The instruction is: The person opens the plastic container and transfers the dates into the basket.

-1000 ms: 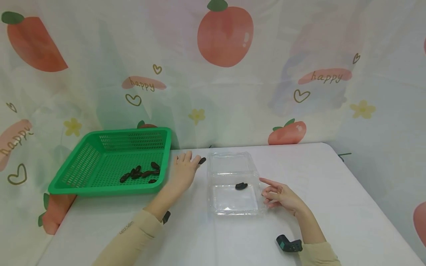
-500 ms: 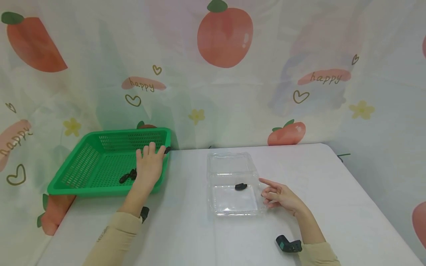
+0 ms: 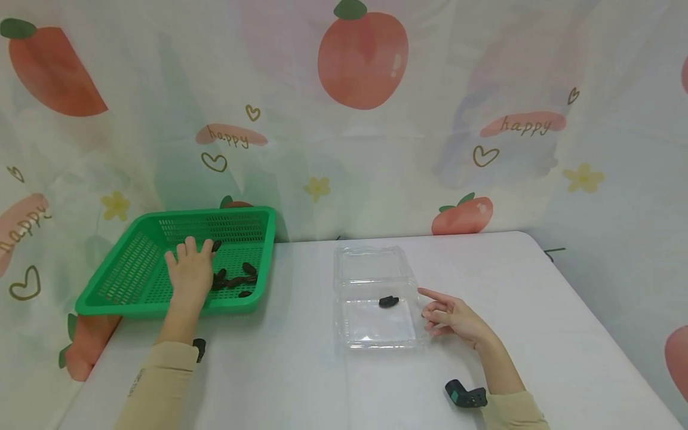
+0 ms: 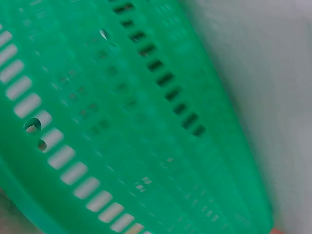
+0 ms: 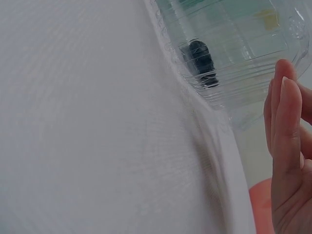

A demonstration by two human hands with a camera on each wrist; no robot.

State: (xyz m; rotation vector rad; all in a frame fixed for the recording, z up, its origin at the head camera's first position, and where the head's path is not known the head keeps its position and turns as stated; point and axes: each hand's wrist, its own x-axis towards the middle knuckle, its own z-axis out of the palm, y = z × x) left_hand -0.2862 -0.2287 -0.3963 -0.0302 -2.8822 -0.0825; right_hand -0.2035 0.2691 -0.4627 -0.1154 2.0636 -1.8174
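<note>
Over the green plastic basket (image 3: 161, 309), my left hand (image 3: 191, 273) reaches in with fingers spread. A dark oval piece resembling a date (image 3: 216, 245) is at its thumb tip, apparently pinched there. Several more dark date-like pieces (image 3: 235, 282) lie on the basket floor to the right of the hand. The left wrist view has only the slotted basket (image 4: 161, 161), without the fingers. My right hand (image 3: 454, 319) is at the right edge of an open clear plastic box (image 3: 378, 331), index finger extended. Dark date-like pieces (image 3: 389, 302) lie together in that box, also visible in the right wrist view.
A white cloth covers the table (image 3: 306, 382). Close behind it hangs a printed curtain (image 3: 301, 83). The box's lid (image 3: 371, 263) is folded back towards the curtain. A black camera (image 3: 465, 395) sits at the right wrist.
My left hand has moved left, from beside the clear box to over the basket, with the dark date-like piece travelling at its thumb. The right hand and the box have stayed put.
</note>
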